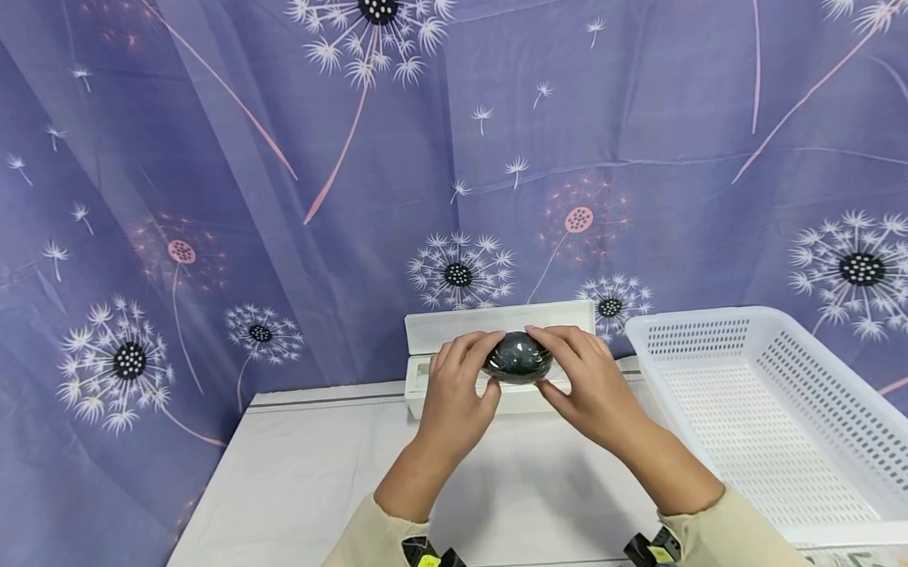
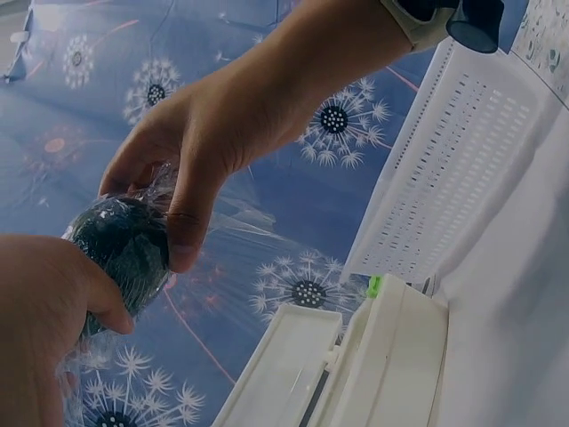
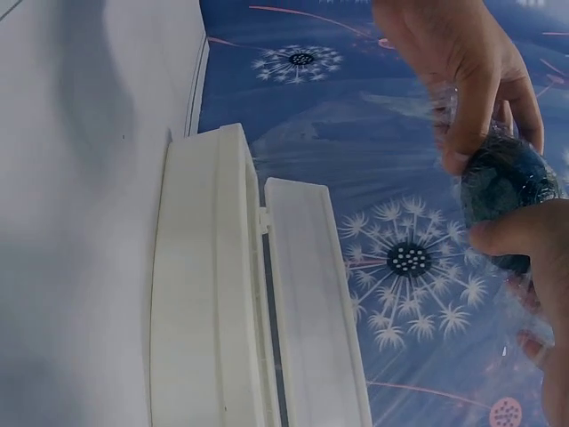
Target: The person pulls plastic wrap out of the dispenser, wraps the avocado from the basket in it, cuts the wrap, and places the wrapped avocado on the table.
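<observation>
A dark green, glossy oval thing (image 1: 518, 358), avocado-like in shape, is held up between both hands, above a white lidded box. Clear cling film (image 2: 164, 191) wraps around it, with loose, crumpled ends at its sides. My left hand (image 1: 458, 390) grips its left end between thumb and fingers. At the right end, my right hand (image 1: 594, 383) pinches it the same way. The white box (image 1: 420, 385) looks like a cling film dispenser; its lid (image 1: 493, 317) stands raised at the back. Fingers hide part of the wrapped thing and of the box.
To the right stands a white perforated plastic basket (image 1: 770, 523). A white cloth (image 1: 318, 488) covers the table. Behind it hangs a blue-purple curtain (image 1: 333, 263) with dandelion prints. In the left wrist view, a small green piece (image 2: 374, 286) sits at the box's end.
</observation>
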### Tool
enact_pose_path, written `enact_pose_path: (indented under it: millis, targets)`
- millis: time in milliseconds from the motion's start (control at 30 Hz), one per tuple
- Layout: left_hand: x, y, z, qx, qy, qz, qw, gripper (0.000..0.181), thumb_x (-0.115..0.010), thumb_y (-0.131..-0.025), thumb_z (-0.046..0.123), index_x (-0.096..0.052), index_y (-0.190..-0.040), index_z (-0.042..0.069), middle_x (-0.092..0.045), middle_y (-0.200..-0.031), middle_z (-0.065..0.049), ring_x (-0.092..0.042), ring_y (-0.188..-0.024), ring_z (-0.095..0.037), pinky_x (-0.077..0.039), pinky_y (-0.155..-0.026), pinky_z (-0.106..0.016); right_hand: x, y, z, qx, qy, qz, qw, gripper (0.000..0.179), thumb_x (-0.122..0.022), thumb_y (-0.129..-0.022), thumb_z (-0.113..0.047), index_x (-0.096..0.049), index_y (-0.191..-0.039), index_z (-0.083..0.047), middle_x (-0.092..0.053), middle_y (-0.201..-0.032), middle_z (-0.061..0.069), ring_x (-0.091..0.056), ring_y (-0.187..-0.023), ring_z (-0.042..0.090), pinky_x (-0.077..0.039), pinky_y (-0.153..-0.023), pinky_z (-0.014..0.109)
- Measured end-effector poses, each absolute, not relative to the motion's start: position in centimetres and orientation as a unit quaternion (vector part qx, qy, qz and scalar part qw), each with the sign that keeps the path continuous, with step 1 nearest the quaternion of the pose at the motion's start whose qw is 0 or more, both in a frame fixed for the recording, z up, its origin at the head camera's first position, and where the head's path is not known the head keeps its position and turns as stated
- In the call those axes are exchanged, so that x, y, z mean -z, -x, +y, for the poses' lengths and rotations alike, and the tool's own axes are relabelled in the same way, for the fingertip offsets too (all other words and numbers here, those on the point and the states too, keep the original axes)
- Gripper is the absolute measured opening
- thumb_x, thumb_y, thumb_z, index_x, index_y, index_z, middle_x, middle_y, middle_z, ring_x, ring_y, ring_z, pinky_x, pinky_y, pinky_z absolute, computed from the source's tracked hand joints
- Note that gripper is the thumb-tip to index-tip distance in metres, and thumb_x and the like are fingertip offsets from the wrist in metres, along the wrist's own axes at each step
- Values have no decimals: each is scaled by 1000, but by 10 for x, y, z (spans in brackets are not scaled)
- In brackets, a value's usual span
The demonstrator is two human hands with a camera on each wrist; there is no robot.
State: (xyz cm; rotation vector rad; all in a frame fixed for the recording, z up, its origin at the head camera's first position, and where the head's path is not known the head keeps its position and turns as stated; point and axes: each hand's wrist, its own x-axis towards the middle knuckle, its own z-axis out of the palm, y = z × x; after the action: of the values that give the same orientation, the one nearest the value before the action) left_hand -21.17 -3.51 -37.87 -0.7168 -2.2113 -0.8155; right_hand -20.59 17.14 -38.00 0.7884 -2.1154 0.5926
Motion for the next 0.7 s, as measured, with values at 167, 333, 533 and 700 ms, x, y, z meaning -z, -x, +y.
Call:
enact_pose_path:
  millis: [167,333,533,700]
  targets:
    - [377,208,-35,315,276,-846,331,64,-77,-76,-4,-63,-134,19,-65,-125,-3,-60,-115,-24,-48,-99,-43,379,203,172,-237,-313,-830,396,76,-85,-70,1,-56,-140,-8,-62,-120,11,-61,-110,30,-48,-94,52]
    - [374,204,-36,313,280,-845,332,64,-77,-76,-5,-63,-134,18,-65,-125,-3,-60,-115,-24,-48,-99,-43,377,200,172,-238,-315,-829,396,77,-85,-70,1,-56,-141,-8,-62,-121,10,-61,-111,30,-47,-94,51]
    - [372,197,-41,294,284,-858,312,64,-80,-76,-2,-63,-134,20,-65,-124,-1,-61,-115,-22,-48,-101,-43,378,191,172,-237,-321,-832,387,78,-86,-69,0,-57,-140,-9,-62,-120,10,-62,-109,30,-46,-92,51]
    - [371,191,-45,273,294,-870,287,63,-81,-78,2,-63,-134,21,-66,-125,2,-61,-115,-19,-50,-98,-43,382,184,174,-237,-320,-837,375,77,-86,-69,-2,-57,-140,-9,-62,-121,8,-62,-109,30,-46,-94,50]
